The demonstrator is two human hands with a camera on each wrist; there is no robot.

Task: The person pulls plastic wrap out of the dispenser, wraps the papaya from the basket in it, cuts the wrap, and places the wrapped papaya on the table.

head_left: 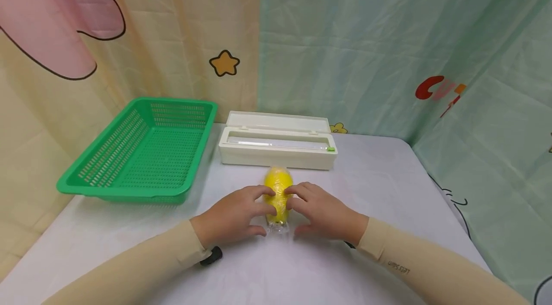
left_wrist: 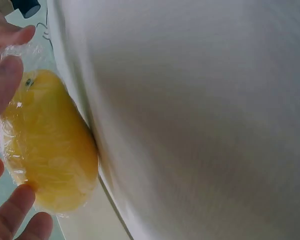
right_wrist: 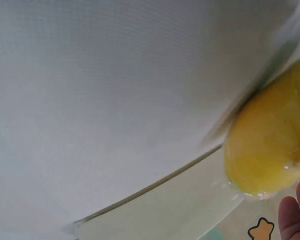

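A yellow mango (head_left: pixel 278 185) wrapped in clear cling film lies on the white-covered table, in the middle of the head view. Loose film (head_left: pixel 278 228) bunches at its near end. My left hand (head_left: pixel 237 214) touches its left side with loosely bent fingertips, the thumb apart from the fruit. On the right side, fingertips of my right hand (head_left: pixel 321 211) rest on the wrapped surface, thumb lower and away. The left wrist view shows the wrapped mango (left_wrist: pixel 55 145) with fingers along its edge. Only part of the mango (right_wrist: pixel 270 135) shows in the right wrist view.
Behind the mango stands a white cling film dispenser (head_left: pixel 276 155), its lid raised and a green slide cutter (head_left: pixel 330 149) at its right end. A green plastic basket (head_left: pixel 194 161) sits at the left. Printed curtains (head_left: pixel 345 46) hang around the table.
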